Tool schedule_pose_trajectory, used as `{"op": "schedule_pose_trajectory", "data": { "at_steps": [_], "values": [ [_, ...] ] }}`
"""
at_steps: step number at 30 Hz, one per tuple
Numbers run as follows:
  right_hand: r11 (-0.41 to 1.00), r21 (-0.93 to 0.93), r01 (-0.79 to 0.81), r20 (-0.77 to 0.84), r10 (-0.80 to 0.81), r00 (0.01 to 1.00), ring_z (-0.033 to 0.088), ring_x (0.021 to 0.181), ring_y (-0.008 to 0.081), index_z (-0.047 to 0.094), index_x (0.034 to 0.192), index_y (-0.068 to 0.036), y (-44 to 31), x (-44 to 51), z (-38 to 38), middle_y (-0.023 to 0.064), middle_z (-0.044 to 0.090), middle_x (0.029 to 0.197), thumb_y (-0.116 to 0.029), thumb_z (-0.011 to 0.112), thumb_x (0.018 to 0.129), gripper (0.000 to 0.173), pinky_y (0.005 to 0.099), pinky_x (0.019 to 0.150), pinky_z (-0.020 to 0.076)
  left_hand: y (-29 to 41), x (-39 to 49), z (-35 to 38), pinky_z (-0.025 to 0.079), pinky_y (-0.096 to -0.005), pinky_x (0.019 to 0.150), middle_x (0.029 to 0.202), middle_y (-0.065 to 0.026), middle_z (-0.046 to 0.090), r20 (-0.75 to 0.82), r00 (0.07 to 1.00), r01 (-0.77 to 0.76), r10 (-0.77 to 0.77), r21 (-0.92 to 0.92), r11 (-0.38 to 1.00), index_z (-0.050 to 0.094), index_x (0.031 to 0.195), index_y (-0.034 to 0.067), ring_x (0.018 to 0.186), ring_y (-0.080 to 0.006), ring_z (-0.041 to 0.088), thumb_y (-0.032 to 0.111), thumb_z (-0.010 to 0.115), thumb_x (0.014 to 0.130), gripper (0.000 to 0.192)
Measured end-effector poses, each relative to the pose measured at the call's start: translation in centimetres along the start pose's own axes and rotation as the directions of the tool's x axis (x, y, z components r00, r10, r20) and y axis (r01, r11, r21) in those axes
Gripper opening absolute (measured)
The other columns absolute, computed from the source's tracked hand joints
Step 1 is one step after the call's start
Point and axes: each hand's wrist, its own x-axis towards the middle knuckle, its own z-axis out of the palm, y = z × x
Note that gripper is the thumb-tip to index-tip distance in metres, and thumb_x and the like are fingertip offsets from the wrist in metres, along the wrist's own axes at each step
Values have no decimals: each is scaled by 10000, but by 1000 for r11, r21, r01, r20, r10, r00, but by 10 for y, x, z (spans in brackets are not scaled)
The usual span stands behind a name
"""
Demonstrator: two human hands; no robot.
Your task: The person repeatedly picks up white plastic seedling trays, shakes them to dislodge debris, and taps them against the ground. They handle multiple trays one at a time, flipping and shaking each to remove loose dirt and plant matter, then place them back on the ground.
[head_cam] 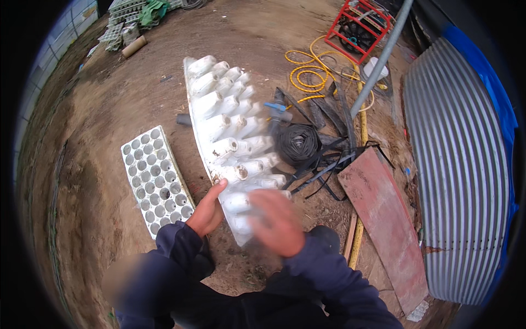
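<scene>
Tipped on its side before me is a white foam seedling tray (207,103), its tapered cell undersides facing right. Dirt clings to several of the cell ends. My left hand (207,209) grips the tray's near-left rim, thumb on the cell side. Motion blurs my right hand (277,222), which is over the cells at the near end; whether it touches them I cannot tell. A second seedling tray (158,177) lies on the soil to the left, its round cell openings facing up.
Coiled black flat hose (298,144) and strips lie right of the tray, near a blue-handled valve (275,107). Beyond are a yellow hose (312,78), a red-framed machine (357,31) and a slanting metal pole (382,61). A reddish board (382,226) lies beside a corrugated metal wall (456,172). Stacked trays (125,12) stand far left.
</scene>
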Motion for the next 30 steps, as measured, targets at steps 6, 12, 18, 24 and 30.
{"op": "schedule_pose_trajectory", "data": {
  "at_steps": [6,12,18,24,30],
  "values": [
    [907,143,-397,147,377,915,659,1081,282,650,1308,12,37,-7,-14,157,664,1180,-164,780,925,441,372,977,518,3,-3,4,406,-477,1197,1530,-172,551,78,997,20,-12,-107,994,419,1560,7,1378,-321,559,405,606,1008,706],
    [860,174,-480,147,459,876,620,831,177,698,1276,-25,44,-9,1,78,652,1080,-127,815,890,417,308,759,528,-8,-1,1,402,-471,1200,1527,-155,557,99,993,77,-64,-128,989,416,1562,4,1371,-314,568,324,589,984,683],
    [899,132,-418,117,405,907,610,830,149,731,1244,-17,50,-1,-2,69,649,1031,-99,823,876,388,291,749,523,-9,-3,-3,385,-468,1210,1519,-157,565,128,984,133,-123,-72,988,422,1549,-19,1369,-310,570,212,574,955,656],
    [899,162,-406,21,408,913,634,778,168,725,1230,-14,58,5,5,97,662,1030,-109,821,878,377,328,712,545,-10,-4,2,376,-465,1213,1503,-161,577,156,987,53,-43,-65,996,433,1534,-32,1376,-309,558,210,575,963,636],
    [882,199,-428,59,425,903,599,799,101,708,1259,2,54,21,8,59,639,1090,-13,794,885,385,251,712,516,0,-3,10,346,-445,1220,1539,-155,539,96,995,13,-8,-58,998,402,1555,-27,1400,-290,525,288,567,1010,651]
  ]
}}
